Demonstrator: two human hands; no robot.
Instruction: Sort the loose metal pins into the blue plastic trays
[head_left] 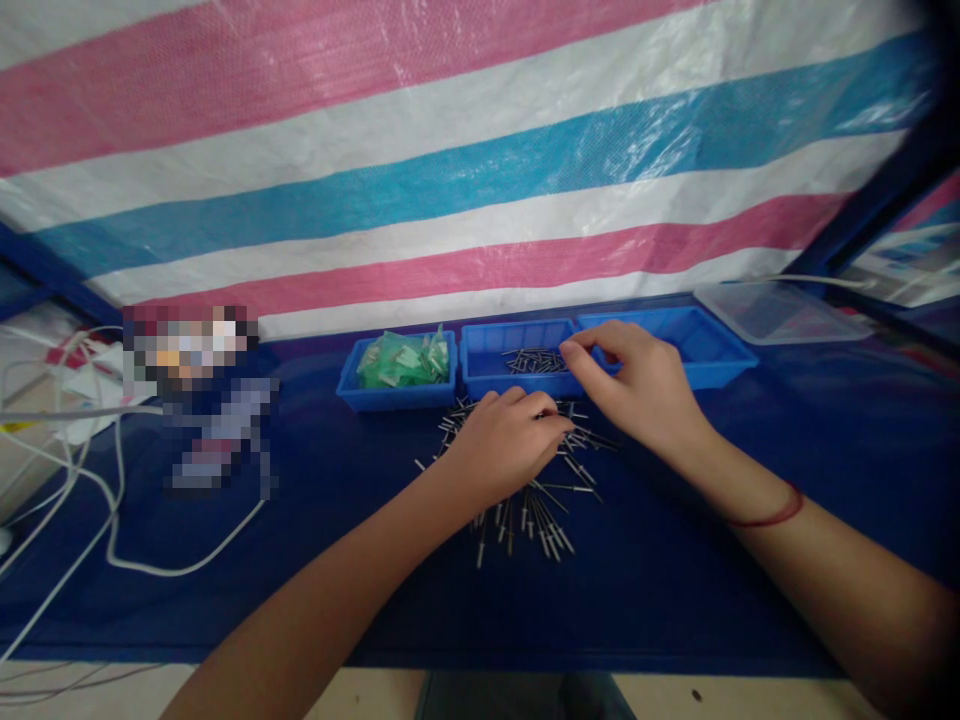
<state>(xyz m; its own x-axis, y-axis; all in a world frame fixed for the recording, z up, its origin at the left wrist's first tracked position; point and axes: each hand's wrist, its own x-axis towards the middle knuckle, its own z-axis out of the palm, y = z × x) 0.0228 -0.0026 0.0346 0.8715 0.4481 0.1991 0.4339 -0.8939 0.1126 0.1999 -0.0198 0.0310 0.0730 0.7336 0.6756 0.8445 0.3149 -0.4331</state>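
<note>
A loose pile of blind rivets [544, 525], thin metal pins with short silvery sleeves, lies fanned out on the blue table. My left hand [510, 435] rests over the pile's upper part, its fingers curled and the thumb side near some rivets; what it grips is hidden. Behind the pile, a blue bin [480, 345] contains more blind rivets. My right hand [637, 385] is at that bin's right end, thumb and forefinger brought close together beside the rivets inside. Anything between those fingertips is too small to make out.
To the left stands a blue bin [356, 395] of green plastic packets [405, 360]. Another blue bin [712, 345] is on the right, partly behind my right hand, near a clear plastic lid [780, 312]. White cables [150, 570] trail across the table's left side. A striped sheet [450, 200] hangs behind.
</note>
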